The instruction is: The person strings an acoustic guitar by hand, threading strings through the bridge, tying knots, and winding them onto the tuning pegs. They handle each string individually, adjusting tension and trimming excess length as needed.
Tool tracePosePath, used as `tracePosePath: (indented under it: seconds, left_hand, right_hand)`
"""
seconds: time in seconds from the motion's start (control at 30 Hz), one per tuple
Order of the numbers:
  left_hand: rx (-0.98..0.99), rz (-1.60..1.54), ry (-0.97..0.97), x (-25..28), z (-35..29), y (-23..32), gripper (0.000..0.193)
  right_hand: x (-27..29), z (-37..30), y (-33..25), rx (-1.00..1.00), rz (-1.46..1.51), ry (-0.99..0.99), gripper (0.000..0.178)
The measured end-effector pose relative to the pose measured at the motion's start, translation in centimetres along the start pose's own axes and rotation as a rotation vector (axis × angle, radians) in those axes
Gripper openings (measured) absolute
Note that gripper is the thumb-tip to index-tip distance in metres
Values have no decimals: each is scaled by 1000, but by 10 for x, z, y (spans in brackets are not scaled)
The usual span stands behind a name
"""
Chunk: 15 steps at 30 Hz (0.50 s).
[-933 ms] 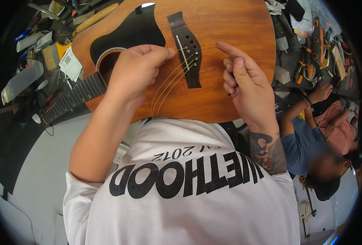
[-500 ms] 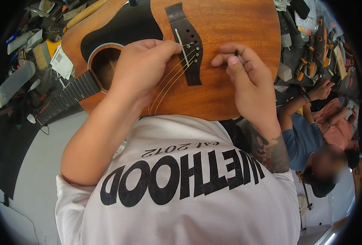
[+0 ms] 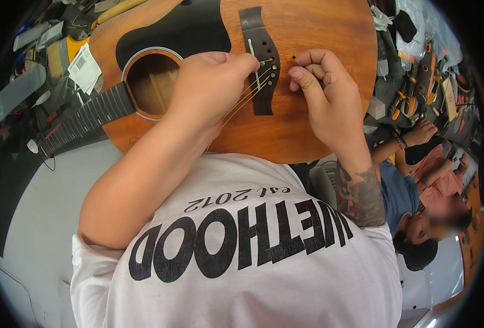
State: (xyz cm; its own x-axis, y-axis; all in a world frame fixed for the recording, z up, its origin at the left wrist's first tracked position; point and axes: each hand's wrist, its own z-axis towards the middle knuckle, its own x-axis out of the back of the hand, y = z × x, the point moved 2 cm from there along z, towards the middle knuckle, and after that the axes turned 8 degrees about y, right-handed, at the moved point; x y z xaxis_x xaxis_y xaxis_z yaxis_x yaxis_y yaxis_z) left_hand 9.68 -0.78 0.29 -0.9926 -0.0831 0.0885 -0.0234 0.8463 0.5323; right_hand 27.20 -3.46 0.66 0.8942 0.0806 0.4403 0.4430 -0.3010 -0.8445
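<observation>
An acoustic guitar [image 3: 318, 126] lies across my lap, its brown body face up. My left hand [image 3: 212, 82] is closed over the strings beside the dark bridge [image 3: 264, 101], thumb and forefinger pinching a guitar string [image 3: 266, 60] whose end runs to a bridge hole. Several bridge pins [image 3: 273, 68] with pale dots sit in the bridge; a few open holes show above them. My right hand [image 3: 332, 95] hovers to the right of the bridge, fingers curled together. At its forefinger's tip shows a small dark pin [image 3: 294, 57], mostly hidden. Strings run down under my left wrist.
Tools and a brush [image 3: 55, 63] crowd the bench at upper left, with a white paper label [image 3: 83, 68] by the guitar's edge. More tools and plastic bags [image 3: 411, 16] fill the upper right. Two other people sit at the right, one in a blue shirt [image 3: 397, 186].
The guitar and left hand appear farther right in the view. My right hand's fingers have curled in more, and the dark pin has shifted from between the fingers to the forefinger's tip.
</observation>
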Motion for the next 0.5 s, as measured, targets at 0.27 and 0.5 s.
tracePosePath:
  seconds: [0.27, 0.5]
  left_hand:
    - [2, -10, 15, -1, 6, -13, 17]
    - [-5, 13, 20, 0, 5, -12, 16]
  right_hand:
    - [1, 5, 3, -150, 517, -125, 25]
    - [-9, 4, 11, 27, 270, 105, 17]
